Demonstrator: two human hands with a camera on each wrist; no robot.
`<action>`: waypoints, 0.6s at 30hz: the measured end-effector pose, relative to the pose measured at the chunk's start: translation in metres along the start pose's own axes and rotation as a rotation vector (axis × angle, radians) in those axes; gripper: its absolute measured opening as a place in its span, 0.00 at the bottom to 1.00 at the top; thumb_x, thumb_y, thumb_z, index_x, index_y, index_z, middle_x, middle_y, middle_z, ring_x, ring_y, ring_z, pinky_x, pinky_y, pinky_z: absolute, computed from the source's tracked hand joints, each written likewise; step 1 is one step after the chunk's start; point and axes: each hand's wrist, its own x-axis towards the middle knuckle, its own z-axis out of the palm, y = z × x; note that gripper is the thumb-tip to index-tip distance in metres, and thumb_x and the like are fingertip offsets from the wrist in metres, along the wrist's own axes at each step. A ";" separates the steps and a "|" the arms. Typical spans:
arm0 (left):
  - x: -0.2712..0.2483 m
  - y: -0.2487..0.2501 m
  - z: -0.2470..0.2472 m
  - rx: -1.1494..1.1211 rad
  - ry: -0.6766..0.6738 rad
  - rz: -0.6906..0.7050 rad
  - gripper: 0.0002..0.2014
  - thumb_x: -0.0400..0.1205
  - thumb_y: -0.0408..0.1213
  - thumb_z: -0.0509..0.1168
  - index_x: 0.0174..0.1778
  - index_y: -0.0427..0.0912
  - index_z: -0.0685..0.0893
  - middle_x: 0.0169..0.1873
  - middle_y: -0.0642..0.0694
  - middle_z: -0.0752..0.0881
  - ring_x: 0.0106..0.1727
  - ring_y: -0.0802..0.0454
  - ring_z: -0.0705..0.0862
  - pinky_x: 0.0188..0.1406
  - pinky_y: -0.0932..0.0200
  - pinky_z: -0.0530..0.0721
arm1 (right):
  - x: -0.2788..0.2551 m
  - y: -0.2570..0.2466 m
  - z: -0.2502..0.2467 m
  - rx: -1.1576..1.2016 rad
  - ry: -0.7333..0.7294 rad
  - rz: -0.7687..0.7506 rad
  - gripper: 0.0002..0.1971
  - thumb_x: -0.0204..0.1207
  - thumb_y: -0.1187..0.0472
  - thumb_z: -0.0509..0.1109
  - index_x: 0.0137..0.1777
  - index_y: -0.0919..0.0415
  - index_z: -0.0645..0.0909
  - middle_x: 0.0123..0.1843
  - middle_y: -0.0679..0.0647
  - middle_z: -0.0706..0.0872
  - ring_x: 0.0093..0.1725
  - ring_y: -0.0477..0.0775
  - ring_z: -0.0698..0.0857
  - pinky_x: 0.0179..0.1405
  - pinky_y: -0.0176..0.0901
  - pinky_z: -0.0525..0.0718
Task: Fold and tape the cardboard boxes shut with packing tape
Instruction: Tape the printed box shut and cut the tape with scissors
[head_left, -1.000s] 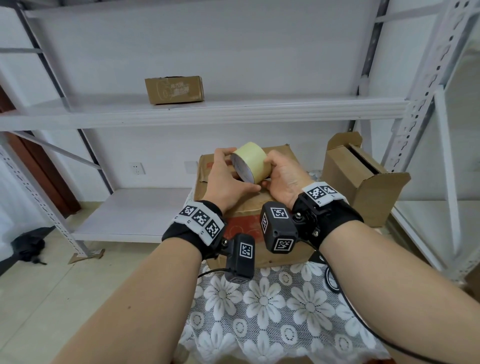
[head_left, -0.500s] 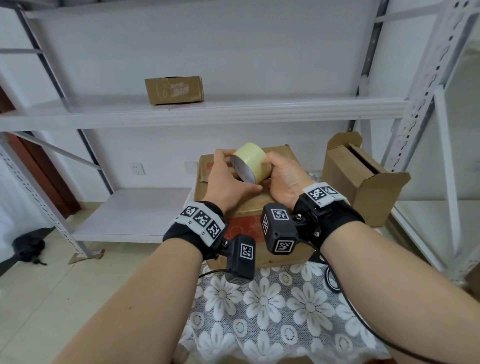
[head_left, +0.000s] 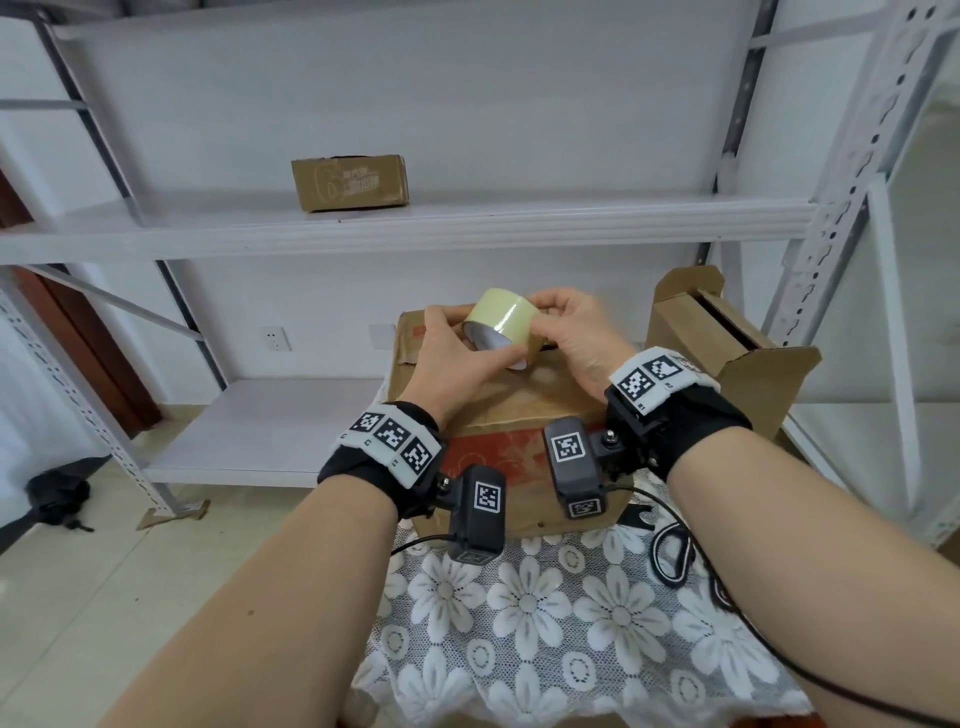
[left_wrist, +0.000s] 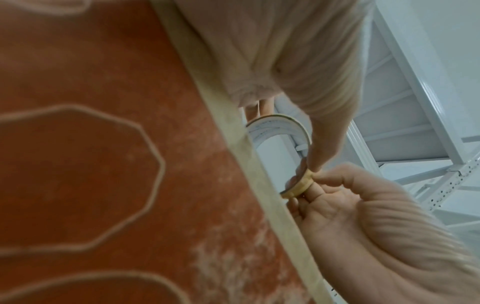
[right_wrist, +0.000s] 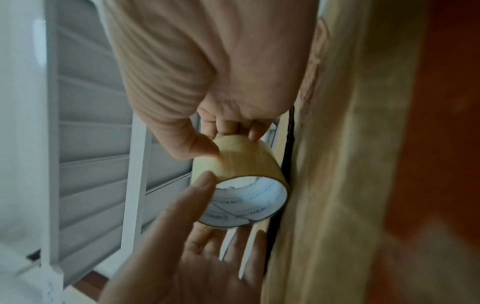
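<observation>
**Find the tape end before touching the box**

Both hands are clamped on the tape roll (head_left: 501, 318), held just above the big cardboard box (head_left: 524, 395) on the surface (head_left: 545, 623). Left hand (head_left: 452, 358) grips it from the core side; right hand (head_left: 576, 338) pinches the outer wrap from the other.

We judge we're hunting the free end. We can't see it in any view.

- Left hand holds the roll steady; right thumbnail scrapes around the wrap until it catches.
- Peel square, or the tape will likely split.
- Pull a short tail and anchor it past the box's centre seam.

The second box (head_left: 727, 343) stands open to the right.
</observation>
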 end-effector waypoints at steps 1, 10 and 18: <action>0.000 0.001 -0.001 -0.025 0.002 0.016 0.36 0.69 0.38 0.81 0.67 0.43 0.67 0.61 0.44 0.80 0.61 0.52 0.84 0.59 0.59 0.83 | 0.000 -0.002 -0.003 -0.064 -0.005 -0.023 0.14 0.69 0.79 0.66 0.42 0.58 0.81 0.38 0.54 0.85 0.36 0.47 0.82 0.36 0.36 0.81; 0.002 0.000 -0.003 -0.024 -0.021 0.074 0.21 0.66 0.46 0.80 0.49 0.56 0.77 0.61 0.39 0.80 0.56 0.46 0.85 0.48 0.59 0.85 | -0.003 -0.007 -0.007 -0.278 0.041 -0.225 0.16 0.69 0.77 0.67 0.43 0.53 0.81 0.48 0.53 0.84 0.46 0.46 0.82 0.47 0.34 0.81; -0.001 0.001 -0.001 -0.062 -0.008 0.077 0.13 0.73 0.36 0.78 0.30 0.44 0.80 0.43 0.61 0.88 0.47 0.52 0.87 0.50 0.49 0.85 | -0.010 -0.002 0.000 -0.193 0.170 -0.267 0.09 0.68 0.69 0.78 0.36 0.55 0.83 0.37 0.49 0.86 0.37 0.41 0.83 0.42 0.28 0.82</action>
